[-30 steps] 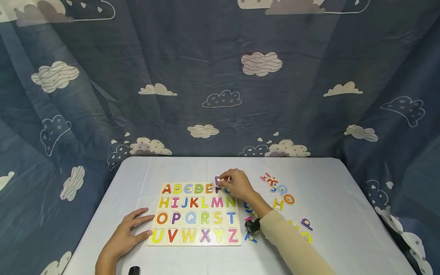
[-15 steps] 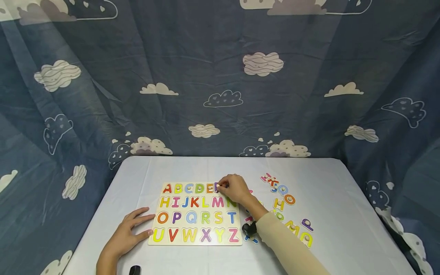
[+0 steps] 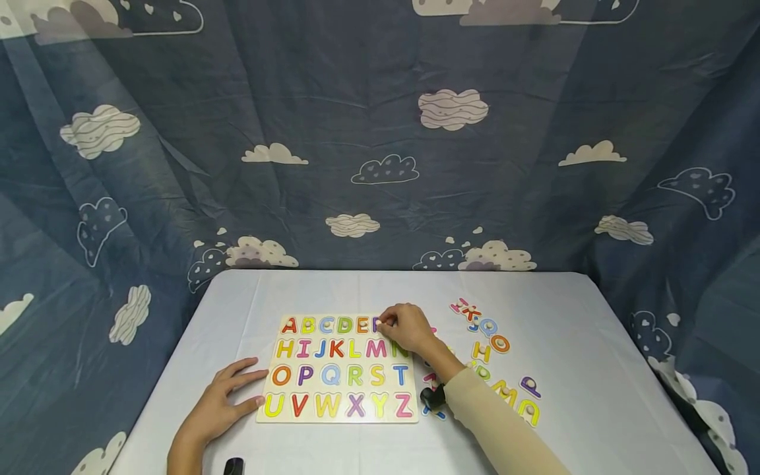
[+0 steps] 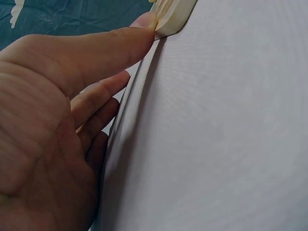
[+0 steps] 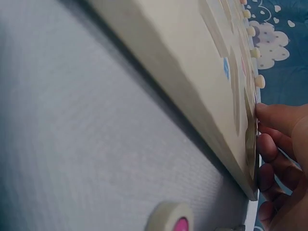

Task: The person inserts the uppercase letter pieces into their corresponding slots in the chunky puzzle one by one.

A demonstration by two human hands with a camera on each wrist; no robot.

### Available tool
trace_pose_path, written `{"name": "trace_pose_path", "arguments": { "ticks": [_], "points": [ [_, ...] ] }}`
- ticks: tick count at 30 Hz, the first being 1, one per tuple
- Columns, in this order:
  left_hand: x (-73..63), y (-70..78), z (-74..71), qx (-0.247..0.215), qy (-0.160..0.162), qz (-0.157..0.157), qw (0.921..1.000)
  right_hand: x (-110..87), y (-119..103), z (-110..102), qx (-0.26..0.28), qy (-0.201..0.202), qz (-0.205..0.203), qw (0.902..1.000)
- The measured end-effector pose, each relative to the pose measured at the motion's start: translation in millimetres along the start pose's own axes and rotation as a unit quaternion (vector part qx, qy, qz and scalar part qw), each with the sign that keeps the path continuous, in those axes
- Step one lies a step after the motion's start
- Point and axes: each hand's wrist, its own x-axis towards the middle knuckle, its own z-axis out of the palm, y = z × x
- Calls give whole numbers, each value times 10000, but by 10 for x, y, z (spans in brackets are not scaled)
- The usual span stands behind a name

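Note:
A wooden alphabet puzzle board (image 3: 336, 418) lies flat on the white table. My right hand (image 3: 407, 328) pinches the purple letter F puzzle piece (image 3: 375, 324) at the F place in the top row; the fingers hide much of it. Pieces A to E (image 3: 326, 324) sit in that row, with their knobs up. At the board's left side my left hand (image 3: 221, 404) has its fingers spread, thumb and forefinger touching the edge. The left wrist view shows the thumb (image 4: 110, 50) against the board's corner (image 4: 175, 21). In the right wrist view the fingers (image 5: 284, 118) are by the board's far edge.
Loose letter pieces lie right of the board, among them an orange O (image 3: 500, 344), a purple P (image 3: 530, 386) and a yellow M (image 3: 505, 392). Some are partly under the right forearm. A small black object (image 3: 234, 466) stands at the front. A cloud-patterned curtain (image 3: 380, 218) hangs behind.
My right hand has lowered the letter F from a raised position down to its place on the board, then stayed nearly still. The left hand has kept its place.

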Motion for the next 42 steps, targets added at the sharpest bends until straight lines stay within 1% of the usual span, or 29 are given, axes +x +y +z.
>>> {"name": "trace_pose_path", "arguments": {
  "ticks": [5,9,12,16,22,27,30,35,38,42],
  "points": [
    [9,-8,13,-29,-41,-106,9999,-1,16,9,133,14,44,9999],
    [14,-15,15,-8,-17,-95,10000,-14,34,-9,212,72,-98,9997],
    [16,-26,7,16,2,-54,10000,-41,58,-55,253,166,-225,9993],
    [24,-31,16,36,-7,-5,10000,-102,165,-176,220,357,-196,9989],
    [14,-22,11,83,-43,51,9999,-211,443,-455,274,564,193,9978],
    [1,-14,4,85,-32,65,9999,-305,696,-705,179,864,196,9959],
    [3,-7,6,48,-39,70,10000,-395,828,-823,103,987,345,9945],
    [0,-28,9,40,9,77,10000,-529,954,-950,86,920,754,9929],
    [2,-33,14,20,24,98,9999,-601,1021,-1001,27,870,859,9925],
    [4,-24,14,10,31,130,9999,-683,1116,-1059,-79,821,855,9929]
  ]
}}
